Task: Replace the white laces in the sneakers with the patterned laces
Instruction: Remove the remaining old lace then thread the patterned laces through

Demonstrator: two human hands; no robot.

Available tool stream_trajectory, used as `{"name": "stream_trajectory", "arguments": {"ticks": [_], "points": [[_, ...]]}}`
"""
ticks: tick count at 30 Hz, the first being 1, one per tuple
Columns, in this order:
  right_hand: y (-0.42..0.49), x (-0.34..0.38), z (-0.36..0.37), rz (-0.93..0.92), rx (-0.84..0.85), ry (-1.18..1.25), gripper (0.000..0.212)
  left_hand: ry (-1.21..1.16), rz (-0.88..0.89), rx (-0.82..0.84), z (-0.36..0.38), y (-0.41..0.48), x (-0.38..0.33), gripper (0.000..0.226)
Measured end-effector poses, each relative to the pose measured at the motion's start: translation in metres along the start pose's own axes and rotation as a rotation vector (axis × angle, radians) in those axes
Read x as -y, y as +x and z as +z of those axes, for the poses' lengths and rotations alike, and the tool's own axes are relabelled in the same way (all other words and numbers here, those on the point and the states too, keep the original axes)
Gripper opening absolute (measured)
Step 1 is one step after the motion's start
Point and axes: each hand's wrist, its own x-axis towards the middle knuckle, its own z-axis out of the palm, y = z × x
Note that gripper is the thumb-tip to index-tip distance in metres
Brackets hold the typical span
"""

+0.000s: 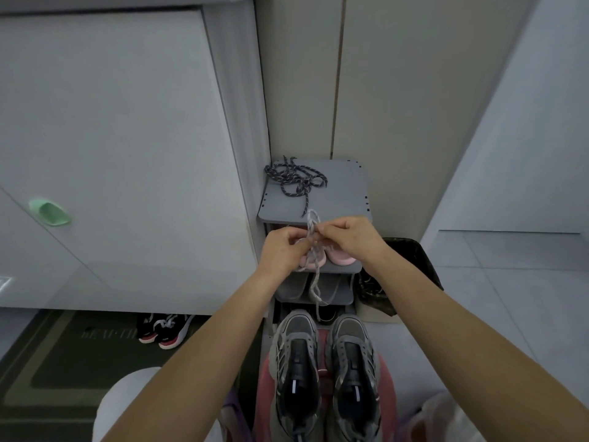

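I see a lace (313,250) between my left hand (282,250) and right hand (349,239), hanging down toward me. Beyond the hands, patterned laces (294,178) lie on the rack top (341,189). Nearer than the hands sit 2 sneakers (298,371), side by side. A bag (401,272) stands right of the right hand.

sneakers (325,374): grey mesh cloth, glossy black tongues | white lace (314,250): woven cord | patterned laces (294,180): braided speckled rope | rack (338,189): matt grey board | mat (54,362): rough pile
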Motion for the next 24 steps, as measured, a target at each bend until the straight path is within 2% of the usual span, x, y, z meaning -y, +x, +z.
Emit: {"name": "stream_trajectory", "arguments": {"ticks": [2, 4, 6, 8, 10, 12, 16, 18, 20, 22, 24], "points": [[0.000, -0.009, -0.008, 0.040, -0.055, 0.091, 0.018, -0.009, -0.015, -0.012, 0.000, 0.002, -0.001, 0.017], [0.000, -0.025, -0.015, 0.108, -0.079, -0.049, 0.021, -0.040, -0.036, -0.017, -0.002, 0.004, -0.004, 0.018], [-0.003, -0.047, -0.012, 0.132, 0.018, -0.268, 0.034, -0.071, -0.050, -0.002, -0.004, 0.007, -0.007, 0.020], [-0.008, -0.063, -0.003, 0.123, 0.114, -0.329, 0.046, -0.078, -0.063, 0.003, -0.004, 0.009, -0.011, 0.021], [-0.008, -0.075, 0.008, 0.085, 0.131, -0.300, 0.036, -0.086, -0.076, 0.000, -0.005, 0.011, -0.015, 0.021], [-0.005, -0.084, 0.012, 0.053, 0.082, -0.324, 0.009, -0.096, -0.072, -0.017, -0.009, 0.014, -0.020, 0.023], [-0.004, -0.109, 0.000, 0.147, -0.007, -0.473, 0.021, -0.107, -0.060, -0.071, -0.026, 0.021, -0.024, 0.020], [-0.007, -0.111, -0.011, 0.218, -0.064, -0.388, 0.026, -0.053, -0.060, -0.080, -0.034, 0.024, -0.019, 0.018], [-0.008, -0.100, -0.018, 0.255, -0.103, -0.151, 0.017, -0.008, -0.089, -0.031, -0.034, 0.023, -0.013, 0.015], [-0.005, -0.076, -0.018, 0.211, -0.100, 0.082, 0.004, 0.044, -0.115, 0.057, -0.027, 0.019, -0.007, 0.012], [-0.002, -0.051, -0.014, 0.142, -0.057, 0.202, 0.013, 0.166, -0.064, 0.131, -0.013, 0.014, -0.002, 0.011]]}}
